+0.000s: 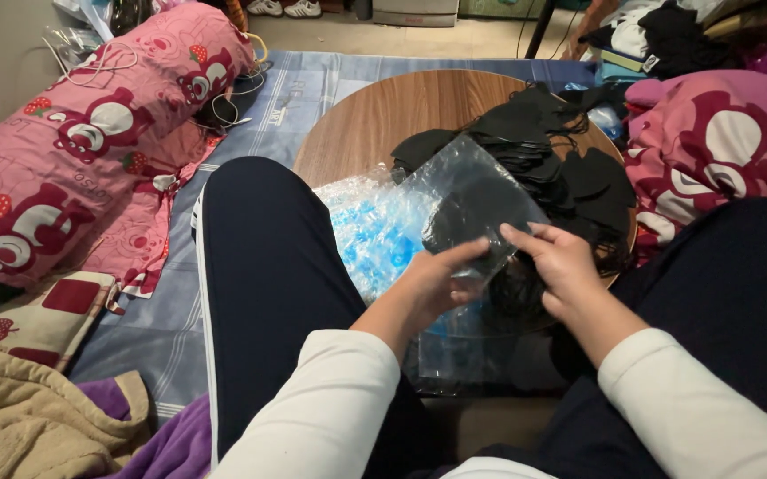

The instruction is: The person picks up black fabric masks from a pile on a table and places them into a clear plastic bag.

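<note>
My left hand (432,282) and my right hand (561,266) both grip a clear plastic bag (468,191) held tilted above a round wooden table (374,120). Dark black fabric shows through the bag between my fingers. A heap of black face masks (570,164) with ear loops covers the right side of the table. A pile of clear, bluish plastic bags (365,226) lies at the table's near left edge, just beyond my left hand. Both sleeves are white.
My legs in dark trousers (263,275) flank the table. A pink bolster with a bear print (90,142) lies left on a blue-grey sheet (166,328). A pink printed blanket (720,142) sits right. Beige and purple cloth (55,417) lies at lower left.
</note>
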